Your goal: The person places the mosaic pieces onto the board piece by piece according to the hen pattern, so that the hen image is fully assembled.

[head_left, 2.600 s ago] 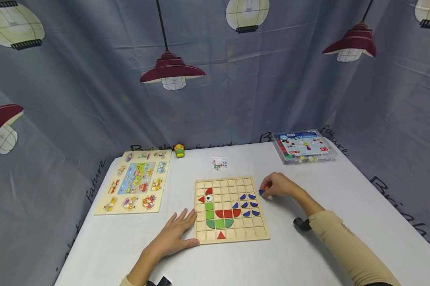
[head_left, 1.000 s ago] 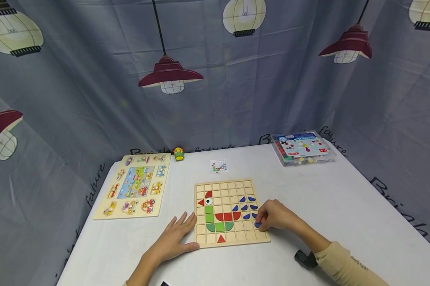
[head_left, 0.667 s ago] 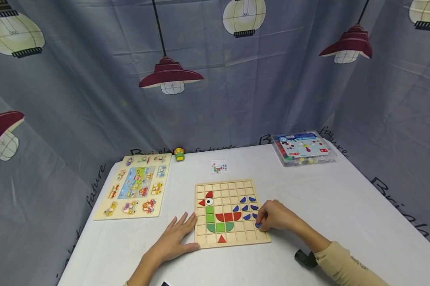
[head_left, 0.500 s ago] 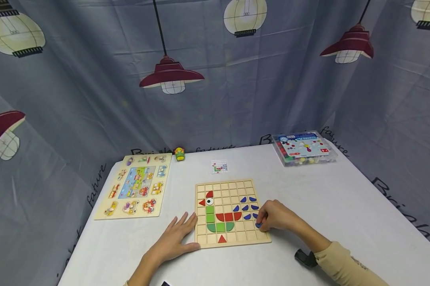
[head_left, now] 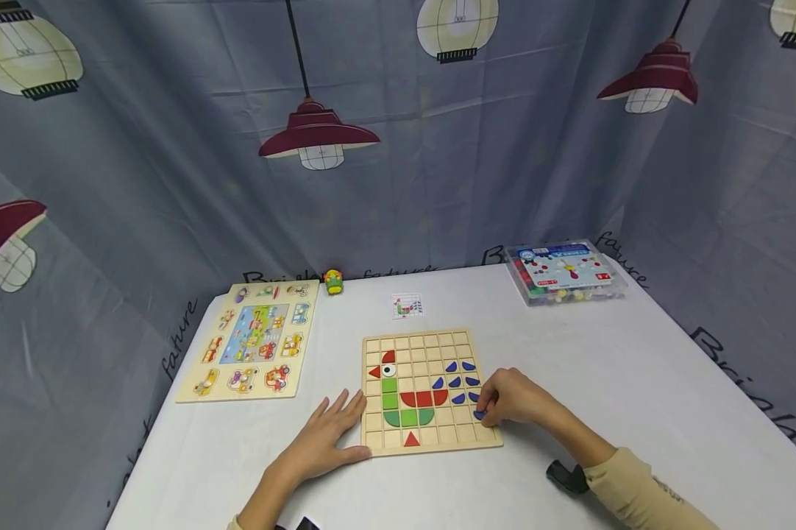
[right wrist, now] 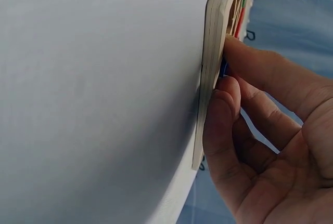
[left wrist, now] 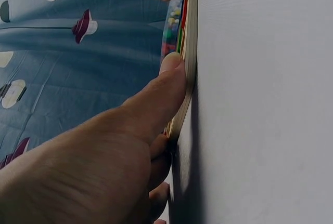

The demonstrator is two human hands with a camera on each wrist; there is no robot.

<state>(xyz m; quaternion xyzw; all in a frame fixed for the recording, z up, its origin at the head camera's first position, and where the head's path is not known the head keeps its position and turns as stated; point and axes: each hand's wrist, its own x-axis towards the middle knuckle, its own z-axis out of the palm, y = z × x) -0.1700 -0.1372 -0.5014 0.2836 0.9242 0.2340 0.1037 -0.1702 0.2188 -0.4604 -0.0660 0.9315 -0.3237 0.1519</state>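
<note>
A square wooden grid board point(head_left: 451, 427) lies on the table, bearing a bird made of red, green and blue pieces. The round white eye piece point(head_left: 388, 370) sits near its upper left. At the board's right edge, my right hand point(head_left: 513, 397) pinches a small blue petal-shaped piece point(head_left: 480, 415) between thumb and fingers, over a cell in the last column. The right wrist view shows only a sliver of that blue piece point(right wrist: 223, 68) between the fingertips. My left hand point(head_left: 325, 434) lies with spread, straight fingers against the board's left edge, its thumb point(left wrist: 169, 76) at the near-left corner.
A small pattern card point(head_left: 407, 305) lies beyond the board. To the left is a wooden picture puzzle point(head_left: 239, 391) with vehicle pieces, and a small yellow-green toy figure point(head_left: 333, 281) stands behind. A clear plastic box point(head_left: 563, 272) of coloured parts occupies the back right.
From beside the board's upper right, my right hand has come toward me and onto its right edge with the blue piece, then held almost still. My left hand has stayed put.
</note>
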